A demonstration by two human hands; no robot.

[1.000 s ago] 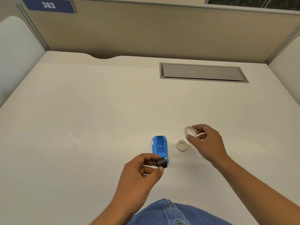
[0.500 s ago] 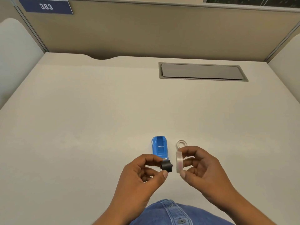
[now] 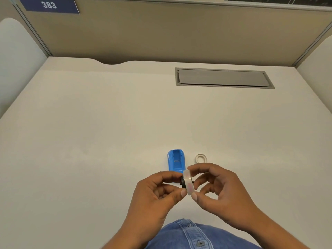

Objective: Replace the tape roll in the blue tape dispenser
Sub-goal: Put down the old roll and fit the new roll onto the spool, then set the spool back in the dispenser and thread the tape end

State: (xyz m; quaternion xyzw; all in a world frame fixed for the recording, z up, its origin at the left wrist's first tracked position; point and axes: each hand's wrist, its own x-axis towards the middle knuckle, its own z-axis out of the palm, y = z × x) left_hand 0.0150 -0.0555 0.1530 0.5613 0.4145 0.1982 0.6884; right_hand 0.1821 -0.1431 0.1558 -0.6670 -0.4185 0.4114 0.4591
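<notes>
The blue tape dispenser point(image 3: 176, 160) lies open and roll-less on the desk, just beyond my hands. My left hand point(image 3: 158, 196) pinches a small black spindle point(image 3: 183, 183) between thumb and fingers. My right hand point(image 3: 221, 193) grips a clear tape roll point(image 3: 188, 182) by its rim, and the roll sits around the spindle, whose tip shows through on the right side. A thin, nearly spent white tape ring point(image 3: 200, 158) lies flat on the desk to the right of the dispenser.
The beige desk point(image 3: 89, 141) has a grey cable hatch point(image 3: 222, 77) at the back right. Partition walls stand behind and to both sides. A blue denim shirt point(image 3: 194, 236) shows at the bottom edge.
My right hand carried the clear tape roll from above the white ring down to my left hand. The roll now sits over the black spindle, where a gap separated them before.
</notes>
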